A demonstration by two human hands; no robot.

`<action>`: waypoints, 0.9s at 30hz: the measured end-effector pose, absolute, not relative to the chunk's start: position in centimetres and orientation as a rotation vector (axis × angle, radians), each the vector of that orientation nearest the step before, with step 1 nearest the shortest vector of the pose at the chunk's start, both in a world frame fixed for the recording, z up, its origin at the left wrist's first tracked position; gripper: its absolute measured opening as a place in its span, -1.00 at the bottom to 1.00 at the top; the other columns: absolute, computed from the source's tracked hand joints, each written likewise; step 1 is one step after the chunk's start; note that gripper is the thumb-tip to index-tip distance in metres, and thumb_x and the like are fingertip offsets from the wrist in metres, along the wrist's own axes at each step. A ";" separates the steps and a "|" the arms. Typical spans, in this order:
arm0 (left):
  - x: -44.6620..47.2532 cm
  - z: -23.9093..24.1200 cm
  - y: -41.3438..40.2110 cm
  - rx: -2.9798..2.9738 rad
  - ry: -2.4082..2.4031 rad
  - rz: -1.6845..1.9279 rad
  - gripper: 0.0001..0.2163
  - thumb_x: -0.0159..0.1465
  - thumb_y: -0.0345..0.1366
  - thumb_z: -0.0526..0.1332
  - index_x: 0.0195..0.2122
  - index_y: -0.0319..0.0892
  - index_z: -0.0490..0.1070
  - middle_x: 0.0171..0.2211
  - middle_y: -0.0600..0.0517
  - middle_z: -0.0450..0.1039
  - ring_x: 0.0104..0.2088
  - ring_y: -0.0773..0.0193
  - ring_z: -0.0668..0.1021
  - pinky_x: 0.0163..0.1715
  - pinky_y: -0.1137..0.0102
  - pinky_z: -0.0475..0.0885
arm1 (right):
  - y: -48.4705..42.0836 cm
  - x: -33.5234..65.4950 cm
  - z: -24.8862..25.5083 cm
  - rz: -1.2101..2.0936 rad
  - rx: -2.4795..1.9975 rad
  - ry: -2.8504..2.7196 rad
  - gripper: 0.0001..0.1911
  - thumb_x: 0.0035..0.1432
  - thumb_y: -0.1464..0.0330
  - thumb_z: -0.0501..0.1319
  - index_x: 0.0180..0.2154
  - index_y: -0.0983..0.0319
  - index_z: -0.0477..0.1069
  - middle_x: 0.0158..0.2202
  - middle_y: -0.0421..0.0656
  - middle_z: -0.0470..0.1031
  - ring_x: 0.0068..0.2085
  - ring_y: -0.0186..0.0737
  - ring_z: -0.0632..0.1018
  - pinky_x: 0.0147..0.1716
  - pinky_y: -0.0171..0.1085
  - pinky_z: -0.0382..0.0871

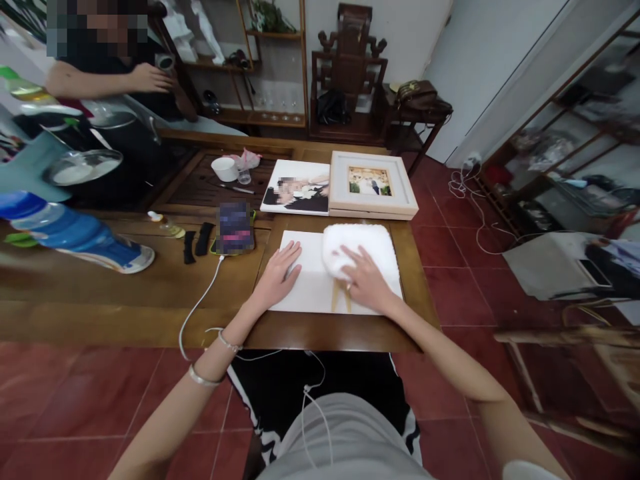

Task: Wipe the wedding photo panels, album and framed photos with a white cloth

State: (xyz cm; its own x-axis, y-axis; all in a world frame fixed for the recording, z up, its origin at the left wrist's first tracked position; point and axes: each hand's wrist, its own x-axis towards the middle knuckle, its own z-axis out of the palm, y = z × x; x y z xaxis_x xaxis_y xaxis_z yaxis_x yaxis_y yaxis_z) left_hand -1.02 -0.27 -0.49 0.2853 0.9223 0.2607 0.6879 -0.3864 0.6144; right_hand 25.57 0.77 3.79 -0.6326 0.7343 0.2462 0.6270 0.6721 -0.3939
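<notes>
A white flat board or open album [309, 283] lies near the front edge of the wooden table. My left hand [277, 275] rests flat on its left part, fingers stretched out and holding nothing. On the right part is a white fluffy cloth or pad [377, 243] with rounded corners. My right hand [367, 280] lies over its lower edge with the fingers spread, pressing on it from above. Two tan strips [341, 300] show on the white surface just below the pad, partly hidden by my right hand.
Behind the board lie a photo print [300, 190] and a framed picture [373, 180] on a box. A phone [235, 227] with a white cable, black straps [203, 239] and a large blue bottle [75, 230] are leftward. Across the table, a person [115, 80] holds something.
</notes>
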 end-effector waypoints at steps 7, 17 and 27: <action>-0.9 -0.8 -0.3 2.182 1.470 0.832 -0.54 0.44 -0.16 -0.03 0.31 -0.17 0.25 0.34 -0.18 0.22 0.39 0.02 0.19 0.33 -0.08 0.09 | -5.1 26.6 6.1 0.658 -0.625 -2.755 -0.77 0.09 0.54 0.16 -0.27 0.16 0.50 0.22 -0.10 0.45 0.33 -0.11 0.33 0.38 0.10 0.05; -0.5 -0.6 -0.4 2.175 1.474 0.822 -0.55 0.46 -0.23 -0.08 0.30 -0.21 0.25 0.35 -0.19 0.20 0.40 0.04 0.18 0.35 -0.07 0.06 | 3.6 24.3 4.6 0.384 -1.118 -2.487 -0.78 0.34 0.35 0.07 -0.20 0.17 0.50 0.11 0.00 0.54 0.25 0.05 0.43 0.30 0.21 0.19; -0.7 -0.7 -0.7 2.181 1.424 0.858 -0.54 0.40 -0.39 -0.06 0.33 -0.18 0.21 0.35 -0.18 0.21 0.40 0.04 0.18 0.34 -0.10 0.08 | -5.3 22.4 5.6 0.454 -0.741 -2.774 -0.82 0.06 0.50 0.24 -0.25 0.26 0.52 0.26 0.10 0.38 0.36 0.16 0.26 0.33 0.19 0.13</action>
State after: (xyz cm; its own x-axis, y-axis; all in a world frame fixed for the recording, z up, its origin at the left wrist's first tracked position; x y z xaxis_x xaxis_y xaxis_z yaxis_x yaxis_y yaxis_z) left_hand -0.72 -0.67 -0.69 0.2941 0.9151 0.2759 0.6718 -0.4033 0.6213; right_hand 22.41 -5.30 5.61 -0.8445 0.5159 0.1435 0.4433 0.8238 -0.3533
